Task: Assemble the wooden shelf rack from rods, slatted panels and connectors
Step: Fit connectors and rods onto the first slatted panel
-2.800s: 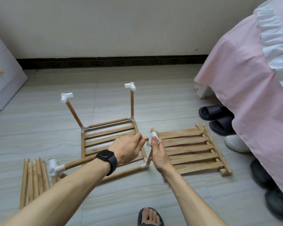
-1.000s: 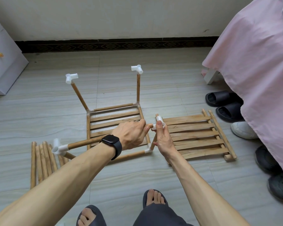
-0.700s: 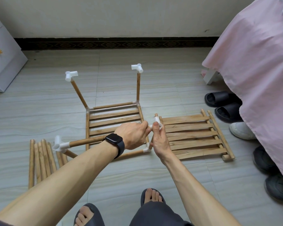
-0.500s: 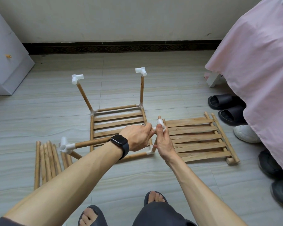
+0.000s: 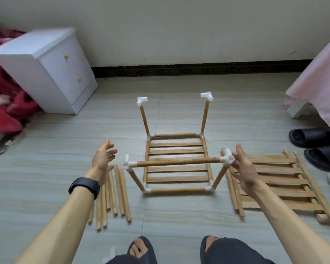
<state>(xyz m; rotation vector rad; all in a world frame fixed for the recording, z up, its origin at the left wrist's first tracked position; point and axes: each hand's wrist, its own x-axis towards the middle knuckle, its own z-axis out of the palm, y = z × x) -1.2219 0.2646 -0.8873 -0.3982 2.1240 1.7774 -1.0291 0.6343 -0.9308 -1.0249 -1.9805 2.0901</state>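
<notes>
A half-built rack [image 5: 177, 179] stands on the floor [image 5: 46, 149], top rod [image 5: 177, 161] running left to right between two white connectors [image 5: 130, 164]. Left hand [image 5: 103, 161] hovers clear, fingers [image 5: 108, 147] spread; right hand [image 5: 244, 168], fingers straight, sits beside the right one, contact unclear. Forearms partly hide loose rods [image 5: 120, 189] and a slatted panel [image 5: 274, 187].

From where I stand, no word, label, brand or number can be read on the wooden rack [image 5: 177, 161], the loose rods [image 5: 118, 187], the slatted panel [image 5: 278, 184], the white cabinet [image 5: 51, 73] or the black watch [image 5: 84, 186].
</notes>
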